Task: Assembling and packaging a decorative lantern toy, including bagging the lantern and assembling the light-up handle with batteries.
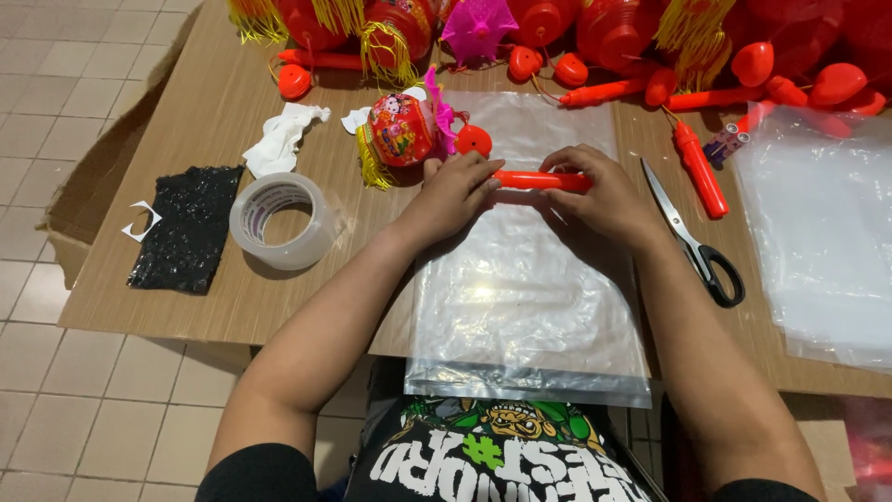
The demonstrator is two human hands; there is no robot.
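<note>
a light wood-grain desk stood on a floor of pale square tiles, with a flap of brown cardboard hanging off its left edge. along the far edge lay a crowd of red plastic lanterns with yellow tassels and loose red stick handles. on the left of the desk sat a wide roll of clear packing tape, a black glittery rectangular sheet and a crumpled white scrap of paper. a pair of black-handled steel scissors lay to the right, and past them a stack of clear plastic bags reached the right edge.

in the middle, a clear flat plastic bag lay lengthwise, its near end hanging over the desk edge toward the person's lap. a slim red-orange plastic stick lay crosswise on the bag's upper half. the left hand pinched the stick's left end with curled fingers, and the right hand gripped its right end. just beyond the left hand a small round red lantern with a printed picture, yellow tassel and pink frill rested on the desk, close to the stick's left end.
</note>
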